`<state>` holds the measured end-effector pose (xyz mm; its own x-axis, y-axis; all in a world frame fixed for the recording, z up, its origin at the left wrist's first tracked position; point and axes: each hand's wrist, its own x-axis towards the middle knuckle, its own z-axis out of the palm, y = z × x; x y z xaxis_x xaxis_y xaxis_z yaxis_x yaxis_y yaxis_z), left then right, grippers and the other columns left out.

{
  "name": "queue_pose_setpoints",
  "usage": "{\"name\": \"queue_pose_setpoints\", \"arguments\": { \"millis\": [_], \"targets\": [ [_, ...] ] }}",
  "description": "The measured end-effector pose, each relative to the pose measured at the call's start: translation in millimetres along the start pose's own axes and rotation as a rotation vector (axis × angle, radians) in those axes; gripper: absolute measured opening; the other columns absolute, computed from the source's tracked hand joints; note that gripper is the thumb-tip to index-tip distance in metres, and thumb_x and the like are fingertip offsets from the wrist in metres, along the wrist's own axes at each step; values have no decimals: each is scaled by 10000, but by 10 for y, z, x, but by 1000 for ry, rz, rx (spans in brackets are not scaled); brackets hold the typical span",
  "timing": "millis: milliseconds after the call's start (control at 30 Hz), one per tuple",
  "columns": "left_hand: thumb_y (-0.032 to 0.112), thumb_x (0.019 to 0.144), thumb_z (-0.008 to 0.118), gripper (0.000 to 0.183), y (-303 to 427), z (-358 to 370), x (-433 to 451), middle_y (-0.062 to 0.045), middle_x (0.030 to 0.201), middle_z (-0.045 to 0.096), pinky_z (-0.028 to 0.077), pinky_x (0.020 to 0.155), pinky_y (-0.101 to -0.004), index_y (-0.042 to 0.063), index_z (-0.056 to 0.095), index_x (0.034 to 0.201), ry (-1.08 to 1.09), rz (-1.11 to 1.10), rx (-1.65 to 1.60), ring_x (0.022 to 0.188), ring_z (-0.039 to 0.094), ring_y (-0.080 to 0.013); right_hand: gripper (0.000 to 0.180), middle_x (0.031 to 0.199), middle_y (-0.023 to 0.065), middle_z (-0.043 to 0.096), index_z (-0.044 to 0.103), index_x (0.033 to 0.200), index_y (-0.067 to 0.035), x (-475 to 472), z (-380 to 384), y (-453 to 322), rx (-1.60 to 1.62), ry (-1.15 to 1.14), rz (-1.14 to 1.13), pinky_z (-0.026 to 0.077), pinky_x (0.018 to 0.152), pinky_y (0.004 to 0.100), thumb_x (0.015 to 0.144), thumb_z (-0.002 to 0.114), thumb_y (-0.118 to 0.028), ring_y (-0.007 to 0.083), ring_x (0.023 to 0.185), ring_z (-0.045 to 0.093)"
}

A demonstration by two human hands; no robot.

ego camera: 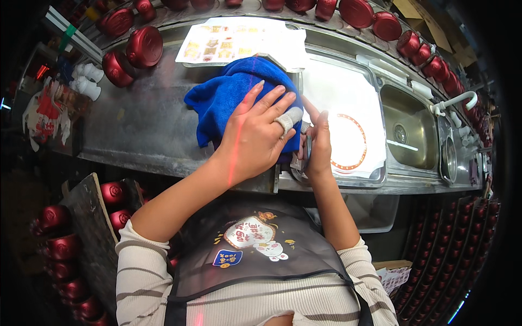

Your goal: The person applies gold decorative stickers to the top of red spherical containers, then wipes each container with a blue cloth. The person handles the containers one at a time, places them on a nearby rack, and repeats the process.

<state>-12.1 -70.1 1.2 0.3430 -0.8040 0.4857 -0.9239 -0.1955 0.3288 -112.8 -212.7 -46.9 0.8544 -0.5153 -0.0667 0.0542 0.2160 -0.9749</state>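
Note:
My left hand (pixel 257 128) lies palm down with spread fingers on a bunched blue cloth (pixel 220 102). A pale knitted finger sleeve covers its index finger. What the cloth covers is hidden, though a dark purple edge shows beneath it. Beside the cloth's right edge, my right hand (pixel 320 144) has its thumb and a finger extended. Its other fingers curl about a small grey object (pixel 308 150), mostly hidden in the palm. A red light line runs over the cloth and my left hand.
White sheets with an orange ring decal (pixel 363 138) lie in a metal tray (pixel 381 171) at right. Beyond stand a steel sink (pixel 412 142) and white tap (pixel 461 100). Decal sheets (pixel 240 40) lie behind the cloth. Red pots (pixel 144 47) line the back; more fill racks below.

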Motion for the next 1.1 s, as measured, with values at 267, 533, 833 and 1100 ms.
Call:
{"name": "queue_pose_setpoints", "arguments": {
  "millis": [267,533,833,1100],
  "targets": [
    [214,876,756,372,219,-16,-477,-71,1443,643,255,1243,-521,121,766,1236,22,-101,112,1423,510,-271,674,704,5,599,503,1487,22,29,-22,-40,-41,-55,14,330,433,217,1128,300,-510,51,471,408],
    [188,871,803,332,-96,-70,-781,-75,1417,660,333,1182,-587,140,783,1199,241,-217,92,1391,538,-337,506,957,83,689,561,1443,24,88,28,-24,-14,-8,56,397,512,227,1080,480,-319,78,586,516],
    [207,1087,579,261,-540,-221,-1020,-87,1191,719,556,923,-362,28,661,1259,881,-884,-1309,1074,689,-195,657,1275,207,672,484,1442,148,87,102,-118,-100,-57,53,542,989,316,938,761,-169,196,1149,664],
    [109,964,744,355,30,76,-1126,-162,1384,675,478,1093,-405,14,699,1304,493,-650,-647,1268,642,-248,683,1236,217,691,483,1433,170,140,62,-181,-95,-20,33,578,933,298,902,796,-124,200,1075,701]
  ]
}}
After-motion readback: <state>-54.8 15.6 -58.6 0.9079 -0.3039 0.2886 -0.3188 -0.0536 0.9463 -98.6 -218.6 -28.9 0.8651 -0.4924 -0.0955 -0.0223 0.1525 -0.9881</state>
